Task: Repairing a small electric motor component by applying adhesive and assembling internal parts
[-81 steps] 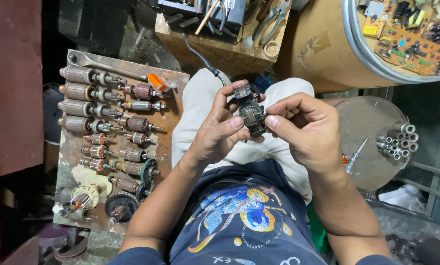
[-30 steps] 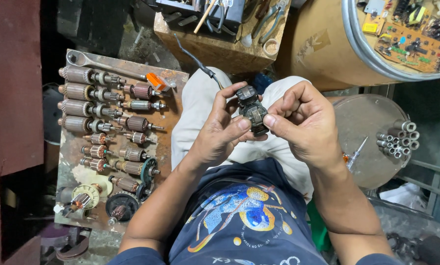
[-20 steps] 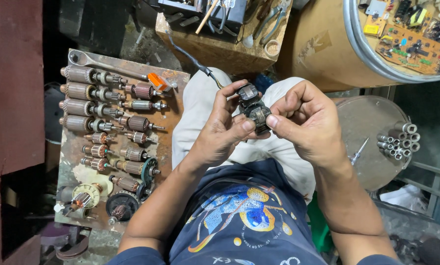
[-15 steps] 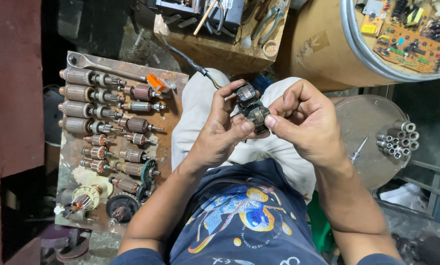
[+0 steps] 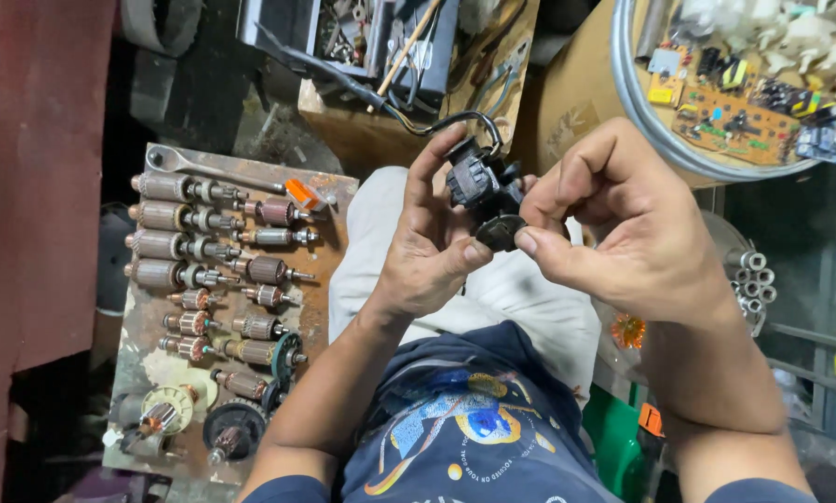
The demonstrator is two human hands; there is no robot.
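You have one package in view: a brown cardboard box (image 5: pixel 408 112) ahead of your knees, top open, with tools in it. No labels, signs or screens show.

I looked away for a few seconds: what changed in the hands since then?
Little. Both hands, left hand and right hand, kept hold of the small black part, turning it slightly between the fingertips. The board of motor armatures and the round tray of circuit boards stayed put.
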